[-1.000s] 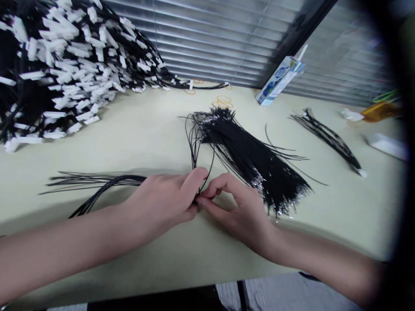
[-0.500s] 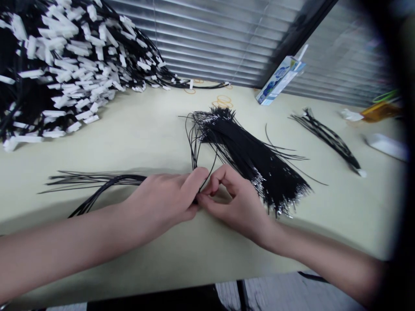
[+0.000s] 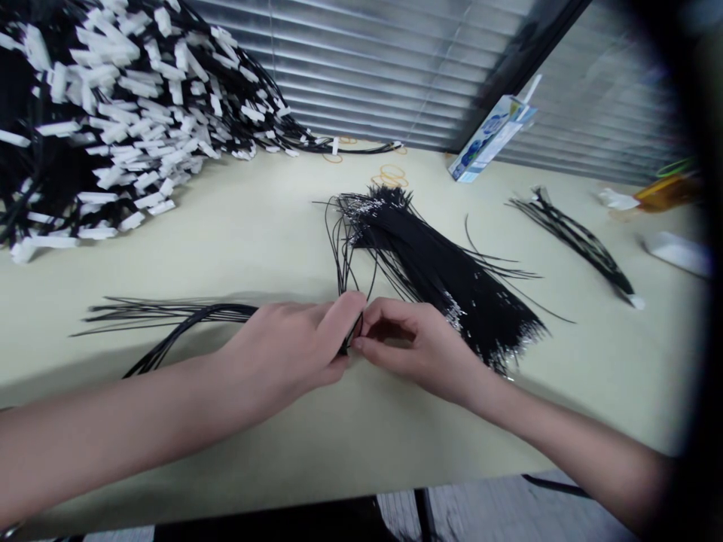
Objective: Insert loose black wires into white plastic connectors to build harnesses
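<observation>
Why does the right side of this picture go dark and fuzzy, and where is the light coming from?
Head view: a blurred black edge curves down the right side, blocking that corner; things near it, like the orange object, look soft. Both hands cast soft shadows on the table, toward the left.

A heap of black wires with white tags (image 3: 107,113) fills the table (image 3: 254,226) at ten o'clock. Rubber bands (image 3: 389,177) lie at twelve. A carton (image 3: 491,139) leans at one o'clock against the blinds (image 3: 367,68). A small wire bunch (image 3: 576,241) lies at two.
</observation>
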The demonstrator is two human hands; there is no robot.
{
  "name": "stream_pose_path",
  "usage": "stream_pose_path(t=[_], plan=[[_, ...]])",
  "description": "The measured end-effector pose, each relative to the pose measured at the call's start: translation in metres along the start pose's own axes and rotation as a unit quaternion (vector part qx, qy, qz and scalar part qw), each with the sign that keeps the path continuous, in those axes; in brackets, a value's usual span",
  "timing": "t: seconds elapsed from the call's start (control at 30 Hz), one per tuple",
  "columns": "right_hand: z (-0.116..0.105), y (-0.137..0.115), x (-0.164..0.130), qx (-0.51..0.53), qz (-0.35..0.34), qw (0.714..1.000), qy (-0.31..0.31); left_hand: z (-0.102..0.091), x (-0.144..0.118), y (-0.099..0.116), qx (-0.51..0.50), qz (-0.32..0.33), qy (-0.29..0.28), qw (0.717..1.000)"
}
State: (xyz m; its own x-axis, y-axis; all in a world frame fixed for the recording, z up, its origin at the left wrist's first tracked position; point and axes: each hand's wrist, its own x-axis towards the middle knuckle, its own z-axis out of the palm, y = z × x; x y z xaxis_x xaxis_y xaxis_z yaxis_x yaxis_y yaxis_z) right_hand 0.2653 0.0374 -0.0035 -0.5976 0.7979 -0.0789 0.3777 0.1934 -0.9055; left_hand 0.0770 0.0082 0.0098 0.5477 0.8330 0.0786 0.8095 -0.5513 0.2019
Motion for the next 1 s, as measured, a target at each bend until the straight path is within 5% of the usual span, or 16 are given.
stream_pose_path(t=[0.4,0.77,1.0], plan=[[0.0071,0.0072,0.0,0.01,-0.055,0.998,0.025,0.0,-0.0016,-0.0011,-0.016,0.006,0.013,1.0],[0.0107,0.0073,0.0014,-0.095,-0.094,0.99,0.039,0.006,-0.003,-0.0034,-0.027,-0.004,0.025,0.999],[0.0037,0.0044,0.006,0.071,-0.055,0.995,0.036,-0.0023,-0.0033,-0.0054,-0.053,0.007,0.003,0.999]])
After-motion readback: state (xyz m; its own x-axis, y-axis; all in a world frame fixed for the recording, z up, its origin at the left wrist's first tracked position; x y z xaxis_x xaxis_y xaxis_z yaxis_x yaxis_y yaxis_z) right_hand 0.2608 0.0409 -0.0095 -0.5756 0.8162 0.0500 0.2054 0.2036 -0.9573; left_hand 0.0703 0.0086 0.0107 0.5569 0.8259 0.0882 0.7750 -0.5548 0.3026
